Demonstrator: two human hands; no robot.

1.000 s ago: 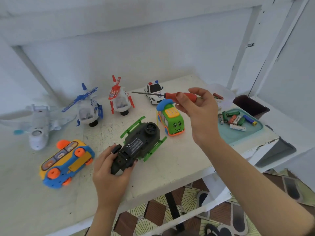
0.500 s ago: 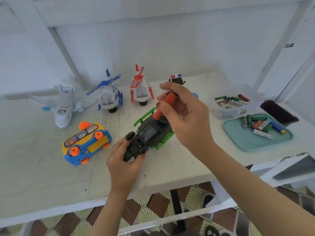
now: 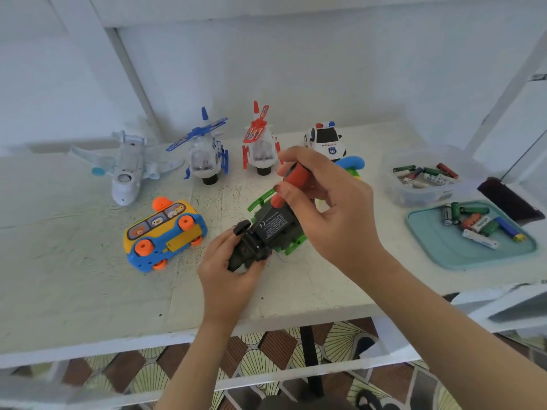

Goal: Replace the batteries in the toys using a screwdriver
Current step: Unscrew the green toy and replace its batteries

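A dark green toy helicopter (image 3: pixel 272 224) with bright green skids lies upside down on the white table (image 3: pixel 74 276), its labelled underside facing up. My left hand (image 3: pixel 228 270) grips its tail end at the near side. My right hand (image 3: pixel 322 202) holds a screwdriver with an orange-red handle (image 3: pixel 291 183) upright over the toy; the tip points down at the underside and is hidden by my fingers. Loose batteries (image 3: pixel 479 223) lie on a teal tray (image 3: pixel 444 250) at the right.
Along the back stand a white plane (image 3: pixel 127 167), a blue helicopter (image 3: pixel 204 155), a red helicopter (image 3: pixel 260 143) and a police car (image 3: pixel 325 140). A blue-and-yellow bus (image 3: pixel 162 235) lies at the left. A clear tub of batteries (image 3: pixel 423 179) sits behind the tray. The green bus is mostly hidden behind my right hand.
My right hand swung the screwdriver from level and raised to upright, bringing it down onto the dark helicopter's underside. My left hand kept its hold on the tail. The camera view shifted right.
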